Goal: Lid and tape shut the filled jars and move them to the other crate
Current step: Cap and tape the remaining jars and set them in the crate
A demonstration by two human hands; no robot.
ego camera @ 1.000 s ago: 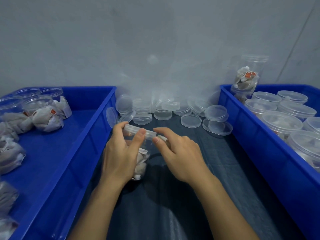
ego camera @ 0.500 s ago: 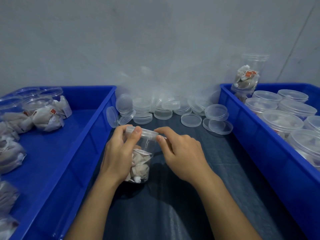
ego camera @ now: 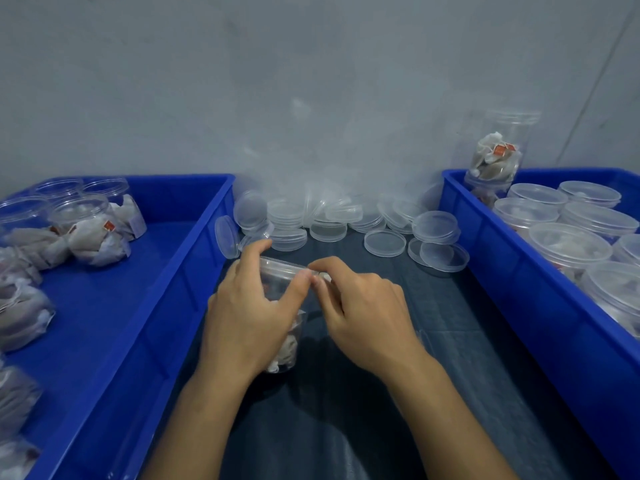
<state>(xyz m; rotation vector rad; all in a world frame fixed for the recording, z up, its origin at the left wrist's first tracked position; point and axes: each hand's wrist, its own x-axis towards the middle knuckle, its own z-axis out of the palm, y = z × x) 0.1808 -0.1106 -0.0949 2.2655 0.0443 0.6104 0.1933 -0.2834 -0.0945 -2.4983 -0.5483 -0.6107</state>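
Observation:
A clear plastic jar (ego camera: 282, 278) filled with white sachets stands on the dark table between two blue crates, with a clear lid on top. My left hand (ego camera: 247, 317) grips the jar around its side, thumb and forefinger at the lid's rim. My right hand (ego camera: 363, 313) pinches something small at the lid's right edge, right by my left thumb; what it holds is too small to tell. The left crate (ego camera: 166, 306) holds open filled jars. The right crate (ego camera: 519, 271) holds several lidded jars (ego camera: 568, 244).
Loose clear lids (ego camera: 384, 242) lie in stacks and singly along the back of the table against the grey wall. A tall filled jar (ego camera: 498, 157) stands stacked at the right crate's back corner. Both crate walls flank the narrow strip of dark table.
The jar has turned a little in my left hand. My right hand's fingertips have closed in on the lid's rim until they meet my left thumb.

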